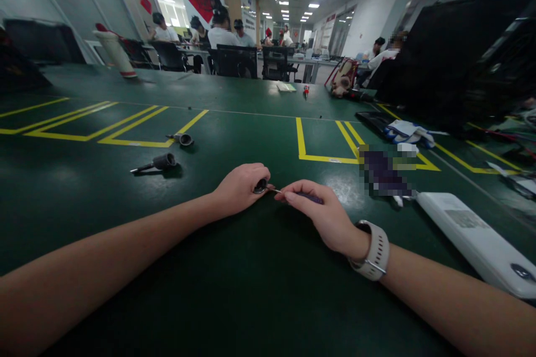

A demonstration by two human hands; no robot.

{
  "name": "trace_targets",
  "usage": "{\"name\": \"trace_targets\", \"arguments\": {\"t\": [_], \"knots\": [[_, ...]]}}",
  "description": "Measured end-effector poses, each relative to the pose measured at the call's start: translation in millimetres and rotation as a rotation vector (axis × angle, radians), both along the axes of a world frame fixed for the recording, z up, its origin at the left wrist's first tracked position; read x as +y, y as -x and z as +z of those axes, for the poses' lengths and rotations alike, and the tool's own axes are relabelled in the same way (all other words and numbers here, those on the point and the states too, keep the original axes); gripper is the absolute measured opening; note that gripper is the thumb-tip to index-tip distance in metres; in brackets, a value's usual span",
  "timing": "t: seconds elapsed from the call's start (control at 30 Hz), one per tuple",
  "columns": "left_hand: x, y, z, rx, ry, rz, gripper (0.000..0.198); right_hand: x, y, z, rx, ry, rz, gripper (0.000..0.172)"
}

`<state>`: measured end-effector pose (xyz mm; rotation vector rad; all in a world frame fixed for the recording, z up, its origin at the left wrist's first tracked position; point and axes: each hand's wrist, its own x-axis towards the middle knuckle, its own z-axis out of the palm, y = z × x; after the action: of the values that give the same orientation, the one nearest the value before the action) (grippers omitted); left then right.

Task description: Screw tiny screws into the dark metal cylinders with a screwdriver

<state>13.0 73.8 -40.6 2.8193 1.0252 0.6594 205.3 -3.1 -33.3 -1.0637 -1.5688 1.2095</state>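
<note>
My left hand (242, 189) is closed around a dark, hollow cup-shaped part (260, 185), its round opening turned to the right. My right hand (314, 209), with a pale watch on its wrist, pinches a slim tool with a dark purple handle (310, 198) and a thin metal shaft. The shaft points left, its tip close to the cup's opening; whether it touches inside I cannot tell. Two similar dark parts, each a cup with a thin stem, lie to the left: one nearer (164, 162), one farther (184, 139).
The green table (234, 301) bears yellow tape outlines (326, 157). At right lie a white power bank (456, 217), a blurred-out dark object (383, 172) and white-blue gloves (408, 133). A red-handled tool (306, 90) lies farther back. Several people sit beyond the table.
</note>
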Motion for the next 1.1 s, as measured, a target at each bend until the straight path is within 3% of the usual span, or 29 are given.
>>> {"name": "trace_targets", "arguments": {"t": [0.1,0.17,0.3,0.43,0.53,0.87,1.1], "knots": [[1.9,1.4,0.0,-0.125,0.052,-0.001,0.016,5.1,-0.7,-3.3,0.228,0.142,0.006,0.013],[3.3,2.2,-0.5,-0.198,0.083,0.003,0.018,6.4,-0.5,-4.8,0.266,0.183,0.022,0.014],[4.8,2.7,-2.0,-0.273,0.09,0.059,0.022,3.1,0.5,-3.9,0.198,0.126,0.027,0.018],[3.4,1.8,-2.2,-0.202,0.036,0.118,0.02,-3.8,2.6,2.0,-0.023,-0.026,-0.008,0.017],[2.0,1.6,-1.8,-0.158,0.021,0.118,0.02,-6.0,3.9,4.1,-0.1,-0.043,0.006,0.016],[4.6,2.5,-2.5,-0.325,0.125,0.065,0.023,2.2,3.2,-1.2,0.308,0.208,0.069,0.014],[4.5,1.5,-2.8,-0.287,0.103,0.099,0.022,-1.3,5.5,0.2,0.196,0.127,0.012,0.016]]}}
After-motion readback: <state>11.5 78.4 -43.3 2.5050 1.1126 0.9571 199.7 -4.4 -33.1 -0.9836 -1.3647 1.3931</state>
